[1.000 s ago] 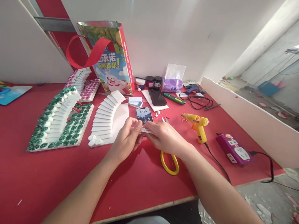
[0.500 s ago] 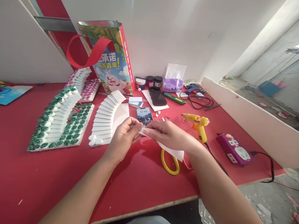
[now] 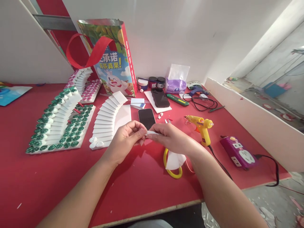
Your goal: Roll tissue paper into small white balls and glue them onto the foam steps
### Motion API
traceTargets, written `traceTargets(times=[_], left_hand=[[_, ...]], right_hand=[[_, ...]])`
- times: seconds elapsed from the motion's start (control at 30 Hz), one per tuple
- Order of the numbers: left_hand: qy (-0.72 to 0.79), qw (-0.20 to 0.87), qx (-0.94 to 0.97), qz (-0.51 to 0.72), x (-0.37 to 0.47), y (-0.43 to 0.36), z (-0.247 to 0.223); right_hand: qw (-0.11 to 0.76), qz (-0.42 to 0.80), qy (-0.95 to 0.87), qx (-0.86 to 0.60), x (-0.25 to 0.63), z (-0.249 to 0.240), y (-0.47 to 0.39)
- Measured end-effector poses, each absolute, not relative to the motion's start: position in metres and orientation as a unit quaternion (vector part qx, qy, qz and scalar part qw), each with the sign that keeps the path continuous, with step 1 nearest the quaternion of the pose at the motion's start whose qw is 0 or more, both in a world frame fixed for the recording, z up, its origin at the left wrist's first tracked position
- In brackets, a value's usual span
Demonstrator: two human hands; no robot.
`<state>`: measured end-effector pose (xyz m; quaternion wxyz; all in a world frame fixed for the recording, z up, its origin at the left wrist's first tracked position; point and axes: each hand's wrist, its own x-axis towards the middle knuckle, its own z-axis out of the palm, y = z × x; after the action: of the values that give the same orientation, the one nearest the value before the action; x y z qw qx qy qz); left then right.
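Observation:
A strip of thin white paper (image 3: 175, 161) is pinched between both my hands, its loose end hanging below the right one. My left hand (image 3: 128, 137) has its thumb and fingertips closed on the strip's near end. My right hand (image 3: 169, 136) grips the same strip just beside it, fingers bent inward. Under the hanging end lie scissors with a yellow handle loop (image 3: 177, 176), partly covered. Just beyond my fingers rests a phone (image 3: 146, 117) with a dark screen. To the left stands a white stepped fan-shaped piece (image 3: 104, 123) with a few white paper rosettes (image 3: 96, 143) at its front corner.
A yellow glue gun (image 3: 201, 126) and a purple power socket (image 3: 239, 153) sit at right with cables. Left stands a green-rosette stepped piece (image 3: 59, 123). Behind are a printed bag (image 3: 114, 63), paint jars (image 3: 152, 83), a purple tissue pack (image 3: 176, 85) and a green cutter (image 3: 177, 99).
The phone's lit screen has gone dark. The strip's loose end has swung and turned below my right hand, showing a wider face. My hands stay close together.

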<state>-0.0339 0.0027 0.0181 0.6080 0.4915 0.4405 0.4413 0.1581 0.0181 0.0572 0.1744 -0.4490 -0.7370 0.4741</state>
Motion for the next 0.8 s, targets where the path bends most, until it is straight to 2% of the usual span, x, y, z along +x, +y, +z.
traceTargets(times=[0.17, 0.4, 0.53, 0.6, 0.73, 0.8], left_hand=[[0.426, 0.58, 0.542, 0.434, -0.036, 0.001, 0.021], [0.369, 0.409, 0.667, 0.501, -0.032, -0.008, 0.026], [0.31, 0.27, 0.751, 0.517, -0.035, -0.009, 0.025], [0.334, 0.318, 0.72, 0.519, -0.035, -0.008, 0.024], [0.371, 0.578, 0.547, 0.479, -0.032, -0.004, 0.023], [0.379, 0.651, 0.483, 0.448, -0.028, -0.002, 0.023]], right_hand=[[0.224, 0.543, -0.684, -0.431, 0.161, 0.061, 0.02], [0.213, 0.77, -0.497, -0.339, 0.165, 0.061, 0.024], [0.213, 0.793, -0.473, -0.32, 0.164, 0.058, 0.027], [0.248, 0.745, -0.515, -0.343, 0.161, 0.057, 0.026], [0.31, 0.595, -0.638, -0.377, 0.157, 0.055, 0.02], [0.302, 0.504, -0.704, -0.398, 0.156, 0.055, 0.017]])
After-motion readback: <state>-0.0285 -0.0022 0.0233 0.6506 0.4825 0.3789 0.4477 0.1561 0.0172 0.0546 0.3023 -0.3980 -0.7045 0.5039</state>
